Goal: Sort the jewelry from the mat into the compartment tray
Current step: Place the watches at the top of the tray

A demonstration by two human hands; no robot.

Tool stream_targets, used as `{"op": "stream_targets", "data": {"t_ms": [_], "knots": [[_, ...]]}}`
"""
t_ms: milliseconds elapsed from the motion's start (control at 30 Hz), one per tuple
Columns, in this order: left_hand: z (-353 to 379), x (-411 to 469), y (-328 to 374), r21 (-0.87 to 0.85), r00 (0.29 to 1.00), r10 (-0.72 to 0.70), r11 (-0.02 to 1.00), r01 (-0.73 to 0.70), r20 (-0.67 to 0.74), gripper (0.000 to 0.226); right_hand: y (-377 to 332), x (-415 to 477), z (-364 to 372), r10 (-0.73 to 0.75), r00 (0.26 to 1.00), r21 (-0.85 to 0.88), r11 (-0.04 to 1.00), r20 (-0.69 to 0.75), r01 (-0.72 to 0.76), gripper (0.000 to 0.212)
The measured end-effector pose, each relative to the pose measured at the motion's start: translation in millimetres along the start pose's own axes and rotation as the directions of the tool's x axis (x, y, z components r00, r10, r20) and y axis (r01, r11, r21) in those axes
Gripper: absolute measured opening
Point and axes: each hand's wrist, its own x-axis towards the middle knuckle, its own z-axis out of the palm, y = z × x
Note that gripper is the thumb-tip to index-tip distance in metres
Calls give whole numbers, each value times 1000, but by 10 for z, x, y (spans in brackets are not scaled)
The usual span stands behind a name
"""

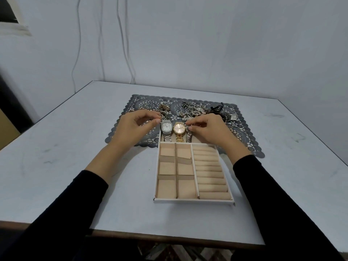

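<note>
Both hands reach over the far end of the compartment tray (194,199), which sits on the pale counter (75,147) with its far edge overlapping the dark lace mat (243,132).

The left hand (131,129) has thumb and forefinger drawn close together in a narrow grip, and a small ring-like piece (160,116) sits at the fingertips; whether it is actually pinched cannot be told. Just right of this grip lies a silver watch (166,127) with a white dial, in the tray's far section. Beside that lies a gold watch (179,128).

The right hand (209,130) holds its grip closed on a third, slim silver watch (188,133), fingers at its case, with the band trailing toward the person. This watch lies just right of the gold one, in the same far section.

Beyond both grips, on the mat, lie tangled chains and beads (190,110), a cluster of rings (144,106) to the far left, a dark strap piece (216,108) and a square-faced watch (233,116) to the far right.

Nearer the person than the grips, the tray's six square compartments (166,185) and its ring rolls (211,176) hold nothing.
</note>
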Motion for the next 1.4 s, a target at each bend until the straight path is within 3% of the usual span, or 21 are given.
{"op": "stream_targets", "data": {"t_ms": [1400], "knots": [[41,-76,51,14,1000,-19,1000,18,23,11,22,-87,13,-61,998,-46,997,-26,59,30]]}}
